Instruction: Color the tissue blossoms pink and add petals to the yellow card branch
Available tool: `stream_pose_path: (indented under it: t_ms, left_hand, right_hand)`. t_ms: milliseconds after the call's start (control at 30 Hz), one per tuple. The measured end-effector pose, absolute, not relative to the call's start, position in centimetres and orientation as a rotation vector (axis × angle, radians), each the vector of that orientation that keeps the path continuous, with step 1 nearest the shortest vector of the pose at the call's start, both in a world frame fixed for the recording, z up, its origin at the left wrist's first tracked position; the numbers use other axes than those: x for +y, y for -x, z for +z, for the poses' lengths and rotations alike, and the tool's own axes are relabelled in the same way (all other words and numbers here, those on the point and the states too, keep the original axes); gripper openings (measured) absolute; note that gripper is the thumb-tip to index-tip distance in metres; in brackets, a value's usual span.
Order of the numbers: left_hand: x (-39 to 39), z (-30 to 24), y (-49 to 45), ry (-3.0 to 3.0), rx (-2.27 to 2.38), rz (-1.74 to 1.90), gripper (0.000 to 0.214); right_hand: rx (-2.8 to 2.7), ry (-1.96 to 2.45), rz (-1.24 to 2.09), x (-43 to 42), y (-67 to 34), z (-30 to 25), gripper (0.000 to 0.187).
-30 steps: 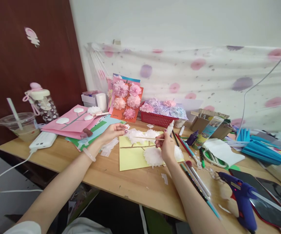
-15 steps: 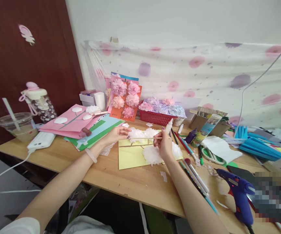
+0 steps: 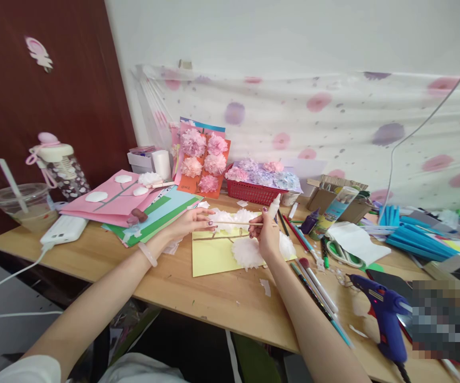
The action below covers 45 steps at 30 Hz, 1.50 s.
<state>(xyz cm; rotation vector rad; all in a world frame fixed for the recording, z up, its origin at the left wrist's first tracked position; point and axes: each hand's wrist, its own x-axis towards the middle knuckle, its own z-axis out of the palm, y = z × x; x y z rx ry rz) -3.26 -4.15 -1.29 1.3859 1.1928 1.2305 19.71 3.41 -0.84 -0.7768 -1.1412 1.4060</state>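
A thin wooden stick (image 3: 233,222) lies level in my right hand (image 3: 266,234), whose fingers are closed round its right part. Beside that thumb a white nozzle bottle (image 3: 274,205) points up; I cannot tell whether the hand grips it or it stands behind. My left hand (image 3: 195,221) has its fingers stretched out, their tips by the stick's left end and a white ruffled paper flower (image 3: 224,217). Under both hands lies a yellow sheet (image 3: 209,261) with a brown branch drawn on it. Another white paper flower (image 3: 248,252) sits on the sheet, partly behind my right wrist.
Pink and green papers (image 3: 94,210) lie on the left, near a drink cup (image 3: 34,213) and a power bank (image 3: 64,230). A red basket (image 3: 249,192) of paper flowers stands behind. Pens, brushes (image 3: 321,287) and a blue glue gun (image 3: 389,314) fill the right side.
The view has shifted slightly, so the whole scene sits a little further left. Both hands keep nearly the same pose, and the stick stays in my right hand.
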Motion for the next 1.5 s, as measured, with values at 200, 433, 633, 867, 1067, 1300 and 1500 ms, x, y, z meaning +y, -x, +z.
stream_pose_path:
  t_ms: [200,433,633,867,1067,1300,1500]
  left_hand:
    - [-4.11,-1.15,3.47,-1.43,1.211,1.239,0.051]
    - [-4.23,-1.09,3.27,-1.446,1.229,1.215,0.053]
    - [-3.85,-1.62,3.33,-1.47,1.22,1.188,0.052]
    - [-4.17,-1.44,3.1,-1.485,1.23,1.167,0.05]
    - [-4.3,-1.22,2.76,-1.489,1.223,1.158,0.049]
    - [-4.4,-1.13,2.65,-1.494,1.208,1.183,0.05]
    - [-4.34,-1.24,2.62,-1.5,1.192,1.162,0.051]
  right_hand:
    - [-1.051,0.837,1.332,3.69,-19.99,-0.64,0.046]
    - [-1.093,0.857,1.357,3.88,-19.97,-0.85,0.05]
    - [-1.15,0.847,1.387,3.87,-19.75,-1.06,0.053]
    - [-1.198,0.833,1.342,3.58,-19.81,-1.07,0.052]
    - [-1.251,0.815,1.281,3.35,-19.87,-1.07,0.051]
    - [-1.065,0.909,1.256,3.99,-20.33,-0.66,0.053]
    - [-1.071,0.903,1.286,3.86,-20.15,-0.77,0.053]
